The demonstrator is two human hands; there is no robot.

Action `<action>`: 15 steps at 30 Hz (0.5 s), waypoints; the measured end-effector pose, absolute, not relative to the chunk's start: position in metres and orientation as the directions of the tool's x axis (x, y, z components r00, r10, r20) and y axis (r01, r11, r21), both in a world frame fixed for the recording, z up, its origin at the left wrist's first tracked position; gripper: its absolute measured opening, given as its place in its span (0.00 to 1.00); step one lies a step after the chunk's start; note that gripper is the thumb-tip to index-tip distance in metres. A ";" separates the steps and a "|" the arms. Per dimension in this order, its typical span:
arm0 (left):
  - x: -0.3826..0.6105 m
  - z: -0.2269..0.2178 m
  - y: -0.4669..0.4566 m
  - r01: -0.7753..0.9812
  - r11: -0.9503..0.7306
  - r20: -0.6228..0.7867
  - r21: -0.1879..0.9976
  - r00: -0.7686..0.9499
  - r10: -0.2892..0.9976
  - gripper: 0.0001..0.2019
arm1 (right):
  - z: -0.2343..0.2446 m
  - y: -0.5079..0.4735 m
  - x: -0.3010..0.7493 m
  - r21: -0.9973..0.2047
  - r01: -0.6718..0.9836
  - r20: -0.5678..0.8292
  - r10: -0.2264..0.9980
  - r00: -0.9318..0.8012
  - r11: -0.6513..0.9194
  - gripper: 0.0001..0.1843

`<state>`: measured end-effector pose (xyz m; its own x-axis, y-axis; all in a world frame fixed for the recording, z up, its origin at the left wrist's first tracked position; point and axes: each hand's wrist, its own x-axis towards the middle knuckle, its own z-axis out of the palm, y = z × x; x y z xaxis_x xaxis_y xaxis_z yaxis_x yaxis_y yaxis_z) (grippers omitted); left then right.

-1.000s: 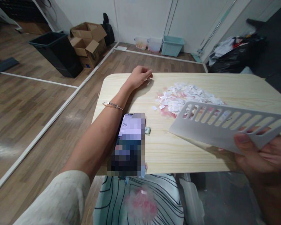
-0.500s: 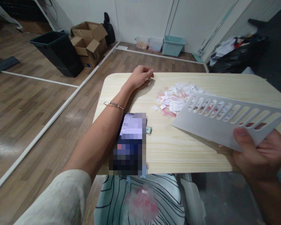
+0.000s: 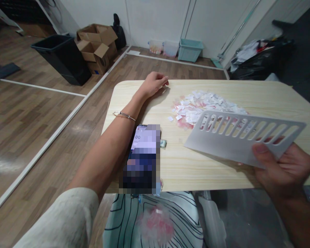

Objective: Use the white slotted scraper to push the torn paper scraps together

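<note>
My right hand (image 3: 284, 168) grips a white slotted board (image 3: 229, 144), thumb on top and fingers beneath. A row of slanted slots runs along the board's far edge, and it is tilted above the table. Behind it spreads a pile of small white paper slips (image 3: 198, 106), some pinkish clear plastic pieces among them; the board covers part of the pile. Near the table's far left edge rests my left hand (image 3: 155, 82), its fingers curled together with nothing visible in them. Beside my left forearm lies a phone (image 3: 142, 155), partly pixelated.
The wooden table (image 3: 181, 162) has a clump of pink and clear plastic (image 3: 157, 224) below its near edge, on striped cloth (image 3: 119, 220). A clear bin (image 3: 248, 220) stands under the right side. A black bin (image 3: 62, 58) and cardboard boxes (image 3: 98, 44) stand on the floor at left.
My right hand has brought the slotted board slightly left and nearer to me, showing more of the paper slips behind it. My left hand stays in place.
</note>
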<state>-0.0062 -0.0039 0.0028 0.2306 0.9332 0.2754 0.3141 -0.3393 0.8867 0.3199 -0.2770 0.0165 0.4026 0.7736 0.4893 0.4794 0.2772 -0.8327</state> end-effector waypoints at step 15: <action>-0.006 0.001 -0.001 0.326 -0.321 0.258 0.889 0.224 0.940 0.12 | 0.030 -0.272 0.300 -0.932 0.277 0.347 0.799 0.490 0.235 0.29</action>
<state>-0.0060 -0.0013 0.0014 0.2237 0.9400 0.2577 0.3265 -0.3214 0.8889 0.3000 -0.2719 0.0303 0.4905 0.7993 0.3473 0.2769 0.2349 -0.9317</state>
